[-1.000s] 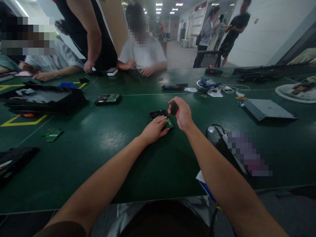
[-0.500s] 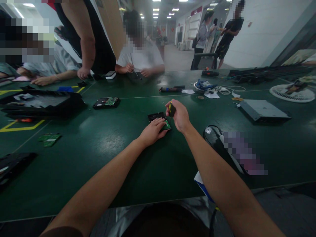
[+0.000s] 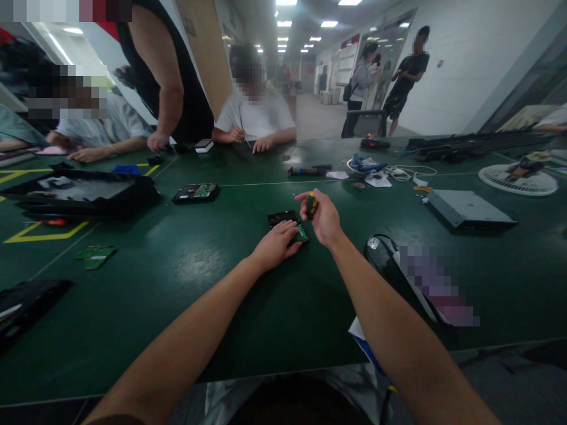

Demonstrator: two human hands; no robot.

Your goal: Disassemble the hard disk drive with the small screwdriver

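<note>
A black hard drive (image 3: 283,216) with a green circuit board (image 3: 301,234) lies on the green table in front of me. My left hand (image 3: 277,243) rests over it, fingers across the top and thumb along the near side, pinning it to the table. Just to the right, my right hand (image 3: 325,217) grips a screwdriver (image 3: 312,205) by its black and yellow handle, the index finger stretched out past it. I cannot make out the shaft or its tip, nor whether it touches the drive.
Another hard drive (image 3: 195,192) lies left of centre, near a black casing (image 3: 84,192) and loose green boards (image 3: 95,256). To the right are a grey metal box (image 3: 472,208), a dark pouch (image 3: 385,251) and a cable bundle (image 3: 367,165). A person (image 3: 254,115) sits opposite.
My view has tilted up slightly, so the scene sits lower. The screwdriver handle has turned in my right hand and the index finger reaches out further. My left hand stays on the hard drive.
</note>
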